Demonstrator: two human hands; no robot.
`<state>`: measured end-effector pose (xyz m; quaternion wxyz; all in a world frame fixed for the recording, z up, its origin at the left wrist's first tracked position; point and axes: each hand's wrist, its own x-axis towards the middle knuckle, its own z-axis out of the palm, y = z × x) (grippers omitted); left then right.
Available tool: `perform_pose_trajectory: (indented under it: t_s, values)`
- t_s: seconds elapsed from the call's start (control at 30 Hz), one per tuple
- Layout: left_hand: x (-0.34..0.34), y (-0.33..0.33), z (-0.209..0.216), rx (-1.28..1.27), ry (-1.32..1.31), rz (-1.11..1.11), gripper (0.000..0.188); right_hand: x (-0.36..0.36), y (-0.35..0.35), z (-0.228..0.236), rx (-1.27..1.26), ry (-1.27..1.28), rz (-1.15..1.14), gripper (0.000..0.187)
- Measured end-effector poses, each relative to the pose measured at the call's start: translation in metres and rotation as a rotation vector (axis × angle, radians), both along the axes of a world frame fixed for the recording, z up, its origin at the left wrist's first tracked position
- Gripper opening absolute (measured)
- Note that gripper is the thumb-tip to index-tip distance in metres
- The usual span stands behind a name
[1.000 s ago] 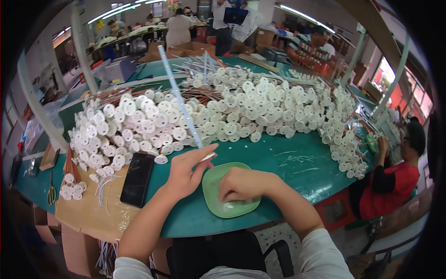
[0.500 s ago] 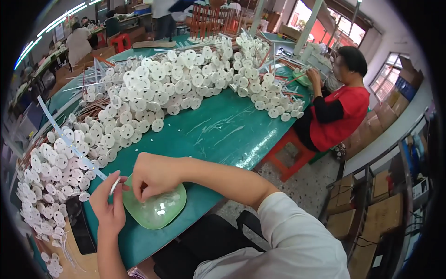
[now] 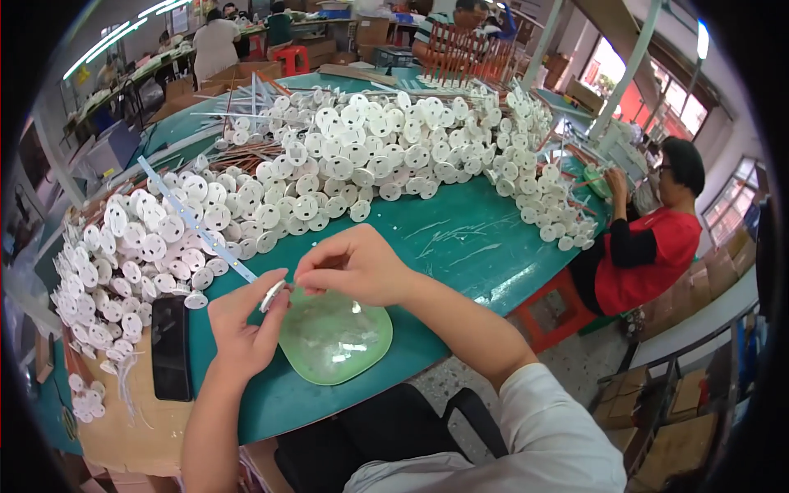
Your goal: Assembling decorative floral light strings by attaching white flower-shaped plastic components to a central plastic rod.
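Note:
My left hand (image 3: 240, 333) pinches a small white round disc (image 3: 274, 296) on edge between thumb and fingers. From that hand a long pale-blue strip with small yellowish spots (image 3: 196, 222) slants up and left over a heap of similar discs. My right hand (image 3: 355, 264) is closed in a pinch close beside the disc; what its fingertips hold, if anything, is too small to make out. Below both hands sits a shallow translucent green dish (image 3: 335, 361) on the green tabletop; any small pieces in it cannot be told from the glare.
Many white discs on strips (image 3: 345, 148) are heaped along the table (image 3: 460, 255). A black phone (image 3: 171, 349) lies on cardboard at the left. A person in red (image 3: 645, 255) works at the table's right side. Reddish-brown rods (image 3: 468, 57) stand at the back.
My right hand has risen from over the green dish to the disc in my left hand. The view has shifted, so the scene sits farther right and the dish shows more.

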<state>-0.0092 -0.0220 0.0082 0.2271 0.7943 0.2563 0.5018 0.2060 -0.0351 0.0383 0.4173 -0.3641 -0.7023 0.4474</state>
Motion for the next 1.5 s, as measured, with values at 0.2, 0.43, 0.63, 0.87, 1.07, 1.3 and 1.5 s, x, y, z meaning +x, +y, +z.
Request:
perform_pose_trajectory:
  t_s: [0.2,0.43,0.63,0.87,1.07,1.3,1.5]
  values:
    - [0.005,0.008,0.003,-0.073,-0.109,0.000,0.024,0.003,0.000,0.005,-0.241,0.396,-0.150,0.011]
    - [-0.001,0.002,0.005,-0.160,-0.114,-0.081,0.027,-0.008,-0.009,0.005,0.096,-0.012,-0.340,0.009]
    - [0.006,-0.009,0.009,-0.143,-0.261,-0.097,0.028,-0.017,-0.009,-0.001,1.203,-0.368,-0.439,0.028]
    - [0.003,-0.009,0.012,-0.298,-0.267,-0.136,0.026,-0.023,-0.013,-0.006,1.291,-0.398,-0.427,0.031]
    - [0.005,-0.010,0.012,-0.300,-0.384,-0.149,0.024,-0.026,-0.013,0.001,1.150,-0.343,-0.367,0.032]
    - [0.006,-0.010,0.008,-0.322,-0.431,-0.147,0.024,-0.027,-0.012,-0.004,0.970,-0.254,-0.291,0.032]
    - [0.005,-0.009,0.008,-0.322,-0.374,-0.105,0.023,-0.025,-0.014,-0.003,0.869,-0.162,-0.239,0.033]
